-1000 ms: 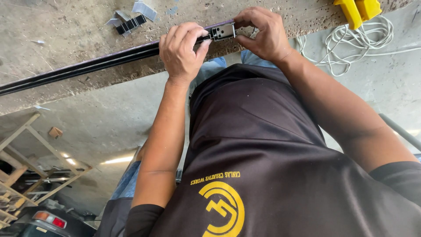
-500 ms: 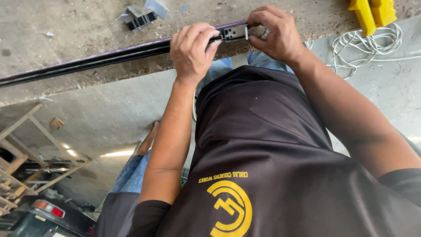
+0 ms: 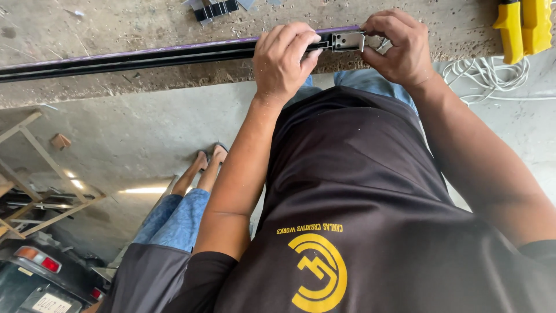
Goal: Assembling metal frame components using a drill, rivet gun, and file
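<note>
A long black metal rail [image 3: 145, 57] with a purple upper edge lies across a rough concrete bench [image 3: 116, 26]. My left hand [image 3: 284, 58] is closed over the rail near its right end. At that end sits a small silver metal bracket [image 3: 347, 41]. My right hand [image 3: 395, 45] pinches the bracket from the right with thumb and fingers. Both hands are close together, just above my dark shirt with a yellow emblem [image 3: 359, 203].
Short black profile offcuts [image 3: 215, 8] lie at the bench's far edge. A yellow tool [image 3: 524, 26] sits at the top right above a coil of white cable [image 3: 492, 78]. Another person's legs in jeans [image 3: 179, 203], a wooden frame [image 3: 40, 168] and a car's rear [image 3: 35, 278] are at the left.
The view has shifted, so the hands and the rail end sit further right in the frame. Both hands keep their hold on the rail and the bracket.
</note>
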